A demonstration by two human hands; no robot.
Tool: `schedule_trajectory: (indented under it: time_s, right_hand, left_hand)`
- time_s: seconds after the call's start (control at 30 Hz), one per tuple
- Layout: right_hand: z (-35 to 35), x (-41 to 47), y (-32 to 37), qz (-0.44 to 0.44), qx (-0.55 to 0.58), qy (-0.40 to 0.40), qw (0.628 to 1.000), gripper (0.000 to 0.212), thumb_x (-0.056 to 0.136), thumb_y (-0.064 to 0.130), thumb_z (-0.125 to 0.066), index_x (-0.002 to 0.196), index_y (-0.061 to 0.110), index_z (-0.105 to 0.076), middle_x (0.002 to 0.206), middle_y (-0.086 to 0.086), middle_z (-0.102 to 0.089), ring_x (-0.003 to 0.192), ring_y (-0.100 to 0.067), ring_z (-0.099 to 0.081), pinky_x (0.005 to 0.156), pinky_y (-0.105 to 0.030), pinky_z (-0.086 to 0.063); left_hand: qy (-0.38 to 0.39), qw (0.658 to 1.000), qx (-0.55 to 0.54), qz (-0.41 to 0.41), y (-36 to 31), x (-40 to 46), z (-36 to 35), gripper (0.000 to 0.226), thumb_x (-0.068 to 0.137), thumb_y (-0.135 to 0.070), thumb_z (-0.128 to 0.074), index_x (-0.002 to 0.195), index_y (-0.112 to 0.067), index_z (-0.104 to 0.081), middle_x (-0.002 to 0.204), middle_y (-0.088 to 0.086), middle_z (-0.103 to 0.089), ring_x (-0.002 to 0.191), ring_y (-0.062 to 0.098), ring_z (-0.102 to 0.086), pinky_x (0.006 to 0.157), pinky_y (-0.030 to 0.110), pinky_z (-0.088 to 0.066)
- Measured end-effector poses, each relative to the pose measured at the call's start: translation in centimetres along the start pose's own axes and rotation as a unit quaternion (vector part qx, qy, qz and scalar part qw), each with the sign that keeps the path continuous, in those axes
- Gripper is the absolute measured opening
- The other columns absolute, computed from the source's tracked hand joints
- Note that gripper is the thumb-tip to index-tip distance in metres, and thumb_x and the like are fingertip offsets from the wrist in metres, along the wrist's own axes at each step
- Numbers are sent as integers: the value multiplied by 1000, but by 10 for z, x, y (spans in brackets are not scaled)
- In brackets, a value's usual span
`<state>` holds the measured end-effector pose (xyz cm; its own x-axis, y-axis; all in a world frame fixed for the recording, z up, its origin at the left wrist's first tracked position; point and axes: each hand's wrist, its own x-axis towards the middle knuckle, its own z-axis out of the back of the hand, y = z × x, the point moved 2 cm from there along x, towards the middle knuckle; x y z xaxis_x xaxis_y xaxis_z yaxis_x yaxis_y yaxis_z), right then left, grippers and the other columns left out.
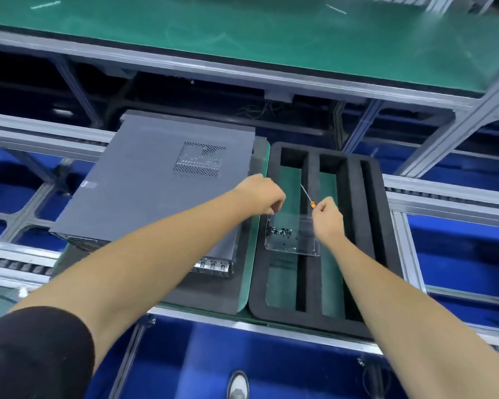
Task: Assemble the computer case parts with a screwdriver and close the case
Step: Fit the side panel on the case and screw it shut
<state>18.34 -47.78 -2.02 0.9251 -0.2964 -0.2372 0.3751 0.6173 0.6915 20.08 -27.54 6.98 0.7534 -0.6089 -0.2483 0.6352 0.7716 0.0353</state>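
Green bench mat under the foam tray (383, 226) — my right hand (327, 217) grips the screwdriver (307, 195), shaft pointing away; my left hand (261, 194), fingers curled, hovers nearer the screws (278, 232), the case (144, 185) left of them — whether it pinches one, I cannot tell.

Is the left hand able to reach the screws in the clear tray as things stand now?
Probably yes. The left hand hovers with curled fingers just above the clear tray, directly over the screws. Nothing lies between them; the right hand, holding the screwdriver, is at the tray's other side.
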Motion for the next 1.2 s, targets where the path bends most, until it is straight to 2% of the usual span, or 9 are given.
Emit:
schedule_trajectory:
  time_s: [0.13,0.23,0.4,0.6,0.73,0.9,1.0,1.13,1.2]
  right_hand:
    - [-2,-2,-26,-1,12,22,1000,20,97,13,-46,82,24,-36,78,-2,-59,59,-19,-44,52,-35,-41]
    - [-9,-4,-34,-5,23,28,999,21,95,13,-46,82,25,-36,76,-1,-56,57,-18,-42,50,-34,-39]
    - [-17,-8,-40,-12,24,29,999,22,93,13,-45,80,27,-35,83,2,-61,59,-20,-43,55,-33,-38]
    - [-24,-14,-46,-13,32,41,999,19,92,12,-45,82,26,-37,78,1,-58,62,-20,-42,58,-35,-39]
    - [-26,-15,-49,-18,27,41,999,18,92,12,-44,83,26,-38,80,1,-59,62,-20,-43,58,-36,-40]
    - [-30,-17,-48,-25,21,42,999,16,92,11,-45,85,24,-40,82,2,-61,62,-19,-46,57,-34,-42]
    - [-30,-17,-46,-21,21,43,999,17,92,10,-45,85,24,-40,82,4,-60,63,-19,-47,58,-34,-41]
    - [-29,-16,-45,-17,23,41,999,17,93,9,-44,85,23,-40,82,4,-59,63,-19,-45,58,-36,-41]
    - [-28,-16,-46,-20,23,38,999,18,94,9,-45,85,24,-39,81,1,-59,62,-19,-44,57,-37,-41]
  left_hand:
    - [117,990,-57,59,-22,40,-21,23,87,-15,-76,106,-27,-71,108,-9,-71,106,18,-64,77,29,-45]
    - [152,976,-113,106,-29,52,-40,26,88,-7,-73,109,-22,-69,109,-4,-71,103,22,-66,77,31,-49]
    - [155,962,-170,146,-29,61,-60,26,90,-3,-69,113,-15,-65,109,3,-71,98,26,-66,71,30,-44]
    - [166,955,-192,150,-30,63,-71,20,85,-19,-81,104,-18,-73,113,2,-69,100,28,-67,83,38,-56]
    - [189,957,-177,133,-33,63,-72,18,84,-15,-82,101,-14,-76,109,5,-72,86,25,-66,74,35,-53]
    - [169,967,-137,133,-37,62,-72,24,92,-25,-74,108,-8,-69,110,7,-67,97,30,-66,84,42,-56]
    - [170,966,-139,136,-40,61,-69,14,97,-18,-66,100,-4,-66,107,11,-67,87,29,-63,80,39,-55]
    - [183,962,-157,132,-37,56,-68,21,94,-3,-63,115,-6,-66,114,10,-68,106,30,-67,93,41,-55]
    - [172,963,-166,121,-34,55,-68,25,91,-1,-67,115,-8,-65,117,9,-66,107,29,-66,90,39,-55]
